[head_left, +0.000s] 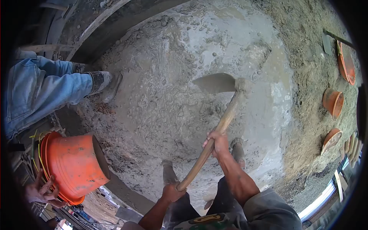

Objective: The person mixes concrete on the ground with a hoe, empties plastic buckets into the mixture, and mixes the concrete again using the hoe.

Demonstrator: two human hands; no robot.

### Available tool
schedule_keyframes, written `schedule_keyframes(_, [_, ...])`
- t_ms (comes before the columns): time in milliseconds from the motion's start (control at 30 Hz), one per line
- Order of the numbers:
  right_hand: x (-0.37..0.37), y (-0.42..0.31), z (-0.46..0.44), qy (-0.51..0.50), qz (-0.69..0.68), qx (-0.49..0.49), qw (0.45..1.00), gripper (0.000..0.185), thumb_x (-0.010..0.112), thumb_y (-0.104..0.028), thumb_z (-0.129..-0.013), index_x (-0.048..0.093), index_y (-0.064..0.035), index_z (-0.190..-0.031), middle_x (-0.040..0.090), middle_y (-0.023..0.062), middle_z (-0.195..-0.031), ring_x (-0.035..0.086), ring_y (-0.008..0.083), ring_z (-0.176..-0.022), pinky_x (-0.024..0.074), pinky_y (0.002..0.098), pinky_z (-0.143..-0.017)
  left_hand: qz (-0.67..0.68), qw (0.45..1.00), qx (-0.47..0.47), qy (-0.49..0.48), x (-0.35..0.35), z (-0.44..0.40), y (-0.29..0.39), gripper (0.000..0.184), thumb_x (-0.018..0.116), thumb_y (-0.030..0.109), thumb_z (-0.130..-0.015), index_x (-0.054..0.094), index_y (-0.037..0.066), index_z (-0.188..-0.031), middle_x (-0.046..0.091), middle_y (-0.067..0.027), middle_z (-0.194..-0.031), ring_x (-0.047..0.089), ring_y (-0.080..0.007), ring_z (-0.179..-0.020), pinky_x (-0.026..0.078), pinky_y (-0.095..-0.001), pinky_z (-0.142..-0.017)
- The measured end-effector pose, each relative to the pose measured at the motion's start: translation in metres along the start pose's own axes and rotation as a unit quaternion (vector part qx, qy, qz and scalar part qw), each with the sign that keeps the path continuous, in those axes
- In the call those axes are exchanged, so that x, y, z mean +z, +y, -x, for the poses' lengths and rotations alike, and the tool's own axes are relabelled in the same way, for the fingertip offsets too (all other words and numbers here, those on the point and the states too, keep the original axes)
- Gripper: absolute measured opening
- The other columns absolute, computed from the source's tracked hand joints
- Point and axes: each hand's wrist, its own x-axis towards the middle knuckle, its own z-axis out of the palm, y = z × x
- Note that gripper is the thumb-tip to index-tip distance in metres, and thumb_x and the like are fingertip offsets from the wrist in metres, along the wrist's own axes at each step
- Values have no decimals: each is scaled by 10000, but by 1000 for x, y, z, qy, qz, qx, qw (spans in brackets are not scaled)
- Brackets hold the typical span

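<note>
Both my hands grip the wooden handle of a hoe (pixel 227 115), which slants from lower left up to the right. My left hand (pixel 173 192) is wrapped round the handle's near end. Farther up, around its middle, my right hand (pixel 217 143) is closed. The hoe's metal blade (pixel 219 82) points left, resting on or just above a wide patch of wet grey concrete (pixel 153 111). I cannot tell how deep its edge sits. My boots stand in the mix on either side of the handle's lower half.
Another person's jeans and muddy boot (pixel 101 81) are at the left edge of the mix. Someone else's hand (pixel 44 189) touches an orange bucket (pixel 76 163) at lower left. A smaller orange bucket (pixel 332 102) and other orange containers lie on the sandy ground at right. A board (pixel 99 23) borders the upper left.
</note>
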Motion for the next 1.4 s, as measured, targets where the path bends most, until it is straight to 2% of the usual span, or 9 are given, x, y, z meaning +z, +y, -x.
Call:
schedule_keyframes(167, [126,-127,-187,-173,10,-129,976,201,638,-208,-825,489,-74,-833,516,39,-645,546,181,-516,525,357,-513,-77,958,15,277,-100,-188,109,345,741,372,-706,620,75,-831,672,-165,-773,648,-374,-745,497,-461,-657])
schedule_keyframes(367, [139,-106,-278,-1,226,-96,969,147,605,-120,-763,515,-9,-799,488,65,-625,520,185,-458,480,373,-382,41,998,-25,34,-88,-239,130,337,694,304,-703,666,78,-952,678,-201,-887,656,-377,-851,513,-439,-761])
schedule_keyframes(733, [-4,111,-98,167,136,89,972,123,575,-113,-741,519,-4,-750,487,92,-601,513,216,-412,462,390,-361,-11,946,-166,-277,-56,-29,11,389,660,318,-670,667,38,-940,678,-193,-828,665,-348,-805,523,-417,-730])
schedule_keyframes(933, [-32,164,54,186,100,134,968,60,547,-41,-767,505,0,-755,484,101,-611,516,238,-412,480,404,-378,-46,935,-98,-337,-31,95,-75,511,698,453,-690,659,85,-1043,685,-181,-885,667,-335,-853,515,-415,-773])
schedule_keyframes(1033, [-18,167,97,148,163,100,970,59,555,-24,-739,507,1,-718,490,106,-593,530,258,-408,487,419,-398,89,935,-30,-342,-44,130,-88,444,705,337,-803,639,123,-1186,695,-162,-1021,673,-323,-874,521,-454,-776])
schedule_keyframes(1133, [27,136,67,95,168,41,980,69,550,-15,-731,507,8,-683,490,103,-578,533,255,-398,487,408,-397,73,935,-82,-338,-31,99,-102,522,703,480,-704,653,88,-1045,687,-171,-865,672,-326,-835,518,-417,-760])
schedule_keyframes(1300, [172,76,-108,-38,143,-69,987,120,581,-121,-769,542,-8,-776,499,69,-583,534,199,-436,469,361,-396,2,996,-29,84,-107,-88,-71,279,670,277,-707,650,112,-931,674,-166,-825,655,-357,-804,511,-447,-741])
schedule_keyframes(1367, [231,63,-190,-100,130,-86,983,129,589,-115,-762,543,0,-796,498,66,-606,550,199,-475,491,380,-433,1,992,-23,122,-162,-155,-58,295,671,277,-705,646,107,-946,681,-171,-840,646,-369,-836,510,-448,-754])
schedule_keyframes(1400, [256,64,-234,-85,144,-85,982,127,594,-95,-750,546,10,-801,497,71,-615,550,204,-481,494,390,-429,30,986,12,164,-174,-187,-67,273,701,223,-673,636,90,-902,658,-126,-729,649,-301,-664,507,-402,-622])
